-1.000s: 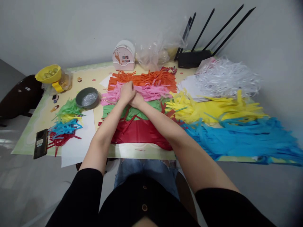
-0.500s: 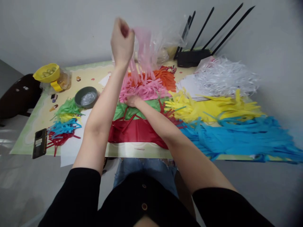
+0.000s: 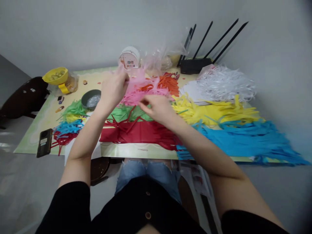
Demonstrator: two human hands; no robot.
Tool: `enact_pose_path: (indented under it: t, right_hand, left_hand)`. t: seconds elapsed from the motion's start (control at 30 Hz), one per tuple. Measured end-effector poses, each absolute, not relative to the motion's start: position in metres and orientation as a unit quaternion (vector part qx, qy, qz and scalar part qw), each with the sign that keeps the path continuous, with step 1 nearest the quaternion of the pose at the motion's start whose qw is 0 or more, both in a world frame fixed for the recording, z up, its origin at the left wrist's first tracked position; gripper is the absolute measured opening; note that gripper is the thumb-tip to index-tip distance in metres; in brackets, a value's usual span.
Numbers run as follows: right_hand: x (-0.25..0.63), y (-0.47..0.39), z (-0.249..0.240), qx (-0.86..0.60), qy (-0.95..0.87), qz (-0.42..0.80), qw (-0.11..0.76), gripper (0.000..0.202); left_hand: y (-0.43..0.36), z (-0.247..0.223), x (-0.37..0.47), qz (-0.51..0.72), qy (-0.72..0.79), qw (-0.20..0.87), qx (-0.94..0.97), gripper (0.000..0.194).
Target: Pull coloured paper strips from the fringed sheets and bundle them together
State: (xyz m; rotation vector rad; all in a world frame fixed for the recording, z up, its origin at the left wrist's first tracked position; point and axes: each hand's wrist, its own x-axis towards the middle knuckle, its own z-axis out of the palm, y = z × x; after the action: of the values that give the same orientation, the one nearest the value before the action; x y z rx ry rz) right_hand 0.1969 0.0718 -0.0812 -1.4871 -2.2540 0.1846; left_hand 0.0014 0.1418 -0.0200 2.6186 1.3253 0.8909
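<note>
My left hand [image 3: 115,87] is closed, raised over the back half of the table, on a fringed sheet of pink tissue paper [image 3: 140,83] whose strips are smeared by motion. My right hand [image 3: 158,108] hovers at the front edge of the pink strips. Its thumb and fingers are curled together; anything between them is too small to make out. Below the hands lie fringed green tissue paper [image 3: 120,113] and a fringed red piece [image 3: 136,131]. Orange fringe [image 3: 169,84] shows behind the pink.
Yellow fringe [image 3: 219,110], blue fringe [image 3: 243,139] and a white shredded heap [image 3: 226,84] lie right. A black router [image 3: 195,66] stands behind. Leftward are a dark bowl [image 3: 85,97], a yellow bowl [image 3: 55,76], small fringe bundles [image 3: 73,110] and a phone [image 3: 44,143] at the table edge.
My left hand has come down and slightly left, lowering the pink tissue paper. My right hand has lifted off the paper and moved right. A round white box against the wall now shows.
</note>
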Motion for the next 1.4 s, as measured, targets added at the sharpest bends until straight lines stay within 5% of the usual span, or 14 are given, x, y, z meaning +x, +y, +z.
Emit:
enact_pose_path:
  t: [0.13, 0.3, 0.53, 0.7, 1.07, 1.27, 1.4]
  right_hand:
    - [0.207, 0.052, -0.058, -0.456, -0.8, -0.007, 0.389, 0.053]
    - [0.22, 0.048, -0.056, -0.462, -0.829, 0.107, 0.297, 0.009]
    - [0.243, 0.015, -0.02, -0.456, -0.783, 0.243, 0.346, 0.023]
    - [0.25, 0.011, -0.028, -0.412, -0.719, 0.28, 0.484, 0.012]
    - [0.256, 0.003, -0.046, -0.386, -0.632, 0.319, 0.591, 0.054]
    - [0.254, -0.003, -0.045, -0.358, -0.581, 0.362, 0.635, 0.049]
    - [0.261, -0.008, -0.04, -0.349, -0.636, 0.353, 0.591, 0.023]
  left_hand:
    - [0.096, -0.023, 0.012, 0.182, 0.493, 0.004, 0.851, 0.017]
    - [0.058, -0.016, -0.006, 0.195, 0.423, 0.106, 0.879, 0.016]
    - [0.051, -0.024, -0.032, 0.315, 0.373, 0.308, 0.817, 0.015]
    - [0.049, -0.034, -0.025, 0.411, 0.361, 0.325, 0.772, 0.019]
    - [0.034, -0.021, -0.023, 0.394, 0.342, 0.292, 0.802, 0.021]
    - [0.033, -0.026, -0.021, 0.413, 0.374, 0.245, 0.793, 0.02]
    - [0.034, -0.026, -0.026, 0.408, 0.318, 0.277, 0.81, 0.018]
